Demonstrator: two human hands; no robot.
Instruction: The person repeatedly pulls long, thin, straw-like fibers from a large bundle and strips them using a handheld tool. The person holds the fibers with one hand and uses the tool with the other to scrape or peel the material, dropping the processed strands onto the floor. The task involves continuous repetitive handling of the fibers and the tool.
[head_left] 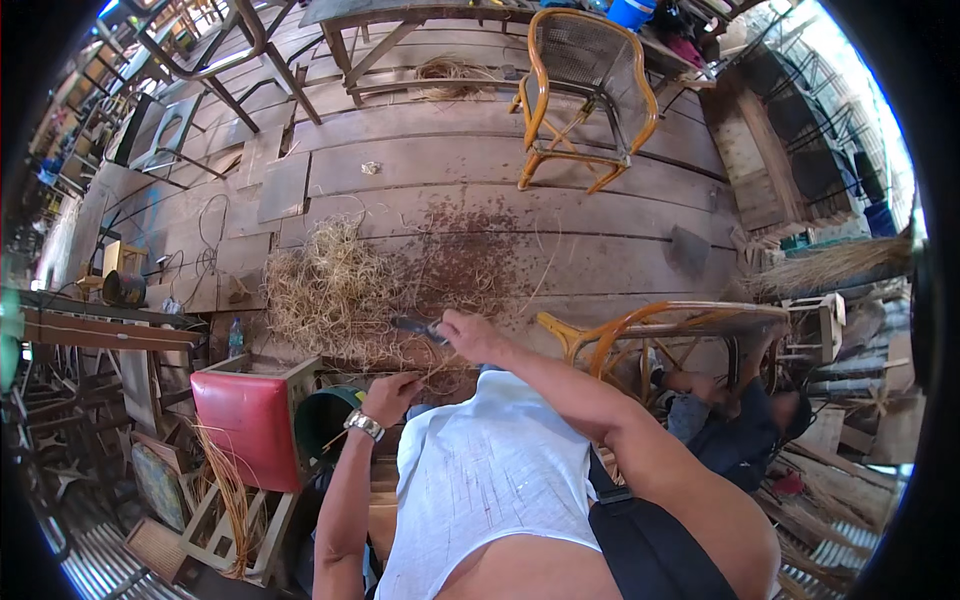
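Note:
My right hand (470, 335) is closed around a dark, flat-bladed tool (415, 327) that points left; its exact kind is too small to make out. Lower and to the left, my left hand (393, 395), with a metal wristwatch on its wrist, pinches a thin tan strip (436, 370), which looks like rattan cane. The strip runs toward the space just under my right hand. Past both hands, a tangled heap of pale shavings (330, 285) lies on the floorboards, with dark reddish-brown bits (465, 245) scattered beside it.
A stool with a red padded seat (245, 430) and a dark green bucket (328, 420) stand at my left. To the right is a rattan chair frame (640, 325), with another person (735, 430) behind it. Farther off stand a rattan armchair (585, 95) and a workbench (420, 14).

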